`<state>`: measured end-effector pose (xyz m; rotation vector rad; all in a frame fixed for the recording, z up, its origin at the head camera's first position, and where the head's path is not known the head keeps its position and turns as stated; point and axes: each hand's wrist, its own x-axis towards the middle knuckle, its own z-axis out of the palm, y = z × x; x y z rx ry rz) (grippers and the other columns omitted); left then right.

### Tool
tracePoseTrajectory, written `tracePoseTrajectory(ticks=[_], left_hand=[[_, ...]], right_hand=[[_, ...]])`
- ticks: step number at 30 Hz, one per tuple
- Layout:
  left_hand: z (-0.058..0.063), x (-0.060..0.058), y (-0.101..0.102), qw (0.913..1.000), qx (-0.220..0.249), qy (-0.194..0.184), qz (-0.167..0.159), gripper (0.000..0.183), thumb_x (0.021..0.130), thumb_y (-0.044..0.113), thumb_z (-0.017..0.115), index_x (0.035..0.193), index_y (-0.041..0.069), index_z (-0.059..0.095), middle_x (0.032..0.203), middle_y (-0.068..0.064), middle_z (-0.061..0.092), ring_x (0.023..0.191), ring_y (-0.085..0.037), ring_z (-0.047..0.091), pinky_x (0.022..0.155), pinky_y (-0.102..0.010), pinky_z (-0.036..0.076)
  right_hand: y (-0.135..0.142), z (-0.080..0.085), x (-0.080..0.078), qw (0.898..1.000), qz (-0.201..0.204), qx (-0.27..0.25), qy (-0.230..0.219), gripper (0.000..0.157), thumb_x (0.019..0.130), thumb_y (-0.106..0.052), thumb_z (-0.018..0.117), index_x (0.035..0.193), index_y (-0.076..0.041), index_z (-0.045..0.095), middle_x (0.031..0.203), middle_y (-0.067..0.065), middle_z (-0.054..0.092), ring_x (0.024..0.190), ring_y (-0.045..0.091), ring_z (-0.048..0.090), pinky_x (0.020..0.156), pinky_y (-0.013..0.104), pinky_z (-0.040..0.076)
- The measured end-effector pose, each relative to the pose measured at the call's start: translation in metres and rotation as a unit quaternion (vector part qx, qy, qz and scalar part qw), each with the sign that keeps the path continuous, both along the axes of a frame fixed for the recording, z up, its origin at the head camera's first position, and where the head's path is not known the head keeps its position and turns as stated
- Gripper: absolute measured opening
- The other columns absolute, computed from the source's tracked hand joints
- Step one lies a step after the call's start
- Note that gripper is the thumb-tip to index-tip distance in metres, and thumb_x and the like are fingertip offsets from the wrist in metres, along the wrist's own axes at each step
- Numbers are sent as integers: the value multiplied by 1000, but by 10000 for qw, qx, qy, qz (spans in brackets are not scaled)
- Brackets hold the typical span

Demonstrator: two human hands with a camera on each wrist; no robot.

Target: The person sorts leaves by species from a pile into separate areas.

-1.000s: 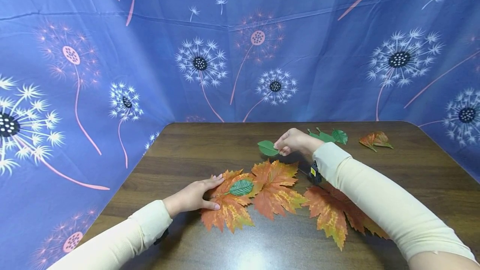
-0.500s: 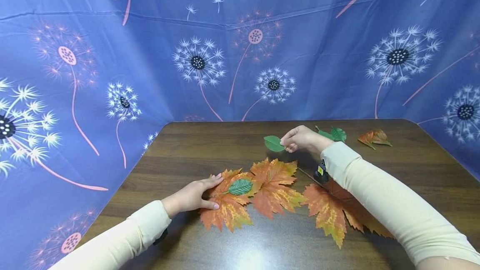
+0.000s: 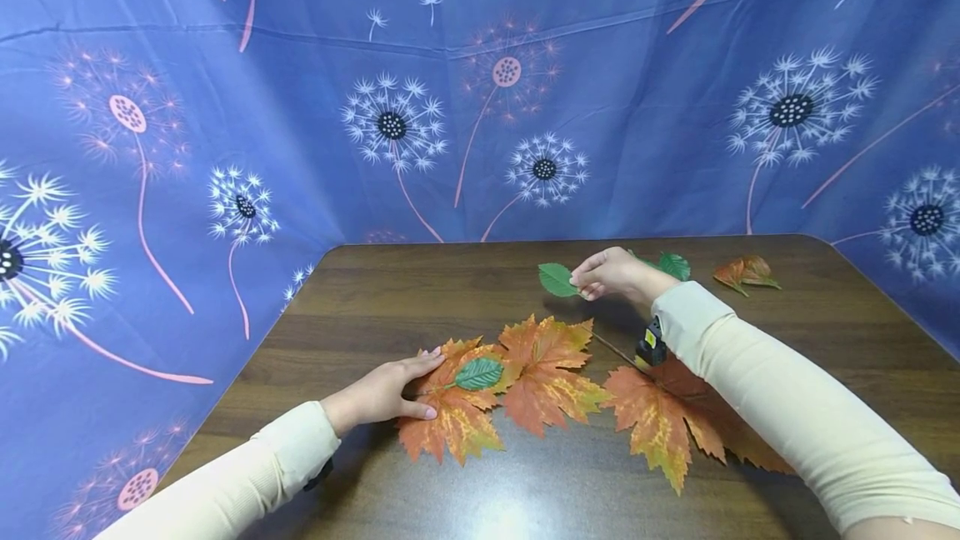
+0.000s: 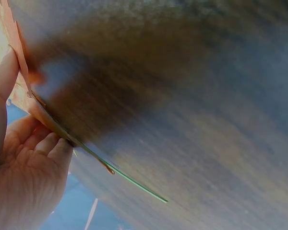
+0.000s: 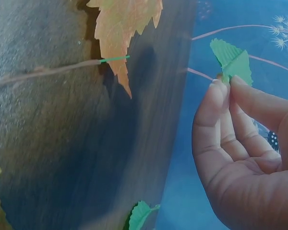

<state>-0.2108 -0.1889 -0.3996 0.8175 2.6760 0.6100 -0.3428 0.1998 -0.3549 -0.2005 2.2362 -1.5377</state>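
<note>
Between thumb and fingertips, my right hand (image 3: 617,272) pinches a green leaf (image 3: 557,280) by its stem end, held up over the far part of the table. The right wrist view shows the serrated green leaf (image 5: 230,60) above the thumb and fingertips. My left hand (image 3: 390,390) rests with thumb and fingers apart on the left orange maple leaf (image 3: 457,427). A smaller dark green leaf (image 3: 479,373) lies on that maple leaf, beside the fingers. In the left wrist view, a thin green stem (image 4: 139,184) sticks out past the fingers of the left hand (image 4: 33,158).
Another orange maple leaf (image 3: 543,373) lies in the middle of the brown table (image 3: 405,290). More maple leaves (image 3: 660,423) lie partly under the right forearm. Behind the right hand are green leaves (image 3: 675,266), with folded orange leaves (image 3: 746,272) farther right. A blue dandelion-print cloth (image 3: 465,148) hangs behind.
My right hand has moved a little right and away with the green leaf still pinched. The left hand stays on the maple leaf. The head view has shifted slightly.
</note>
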Motion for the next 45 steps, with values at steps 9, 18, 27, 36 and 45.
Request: tracePoseTrajectory(ticks=[9,18,27,36,45], left_hand=[[-1,0,1,10000,-16,54,-48,84,83,38,73,151,6,35,156,-16,31,143,-38,29,112,-57,29],[2,1,1,10000,40,21,-66,83,83,35,74,150,5,35,157,-16,30,143,-40,28,112,-58,28],[4,3,1,9999,40,-140,49,84,83,36,74,151,7,34,158,-14,28,144,-38,26,113,-58,27],[3,1,0,9999,96,-92,47,85,82,36,75,151,6,35,156,-17,30,144,-40,28,113,-59,27],[-1,1,0,9999,140,-36,50,85,82,35,76,150,7,36,156,-18,32,143,-40,29,112,-58,28]], right_hand=[[14,5,3,9999,6,148,-45,31,95,-3,59,118,17,54,78,4,68,67,10,63,77,33,58],[32,6,4,9996,-297,16,6,30,94,-6,61,116,14,55,77,3,68,66,9,64,75,30,58],[60,8,7,9991,-409,40,118,36,96,-5,58,123,17,50,80,0,69,71,8,66,73,26,58],[93,7,10,9963,-756,-407,40,21,95,-6,59,113,6,56,79,-4,68,72,6,66,73,23,57],[128,2,11,9929,-1041,-579,-27,6,95,-4,58,98,-7,63,77,-7,69,71,3,66,74,22,57]])
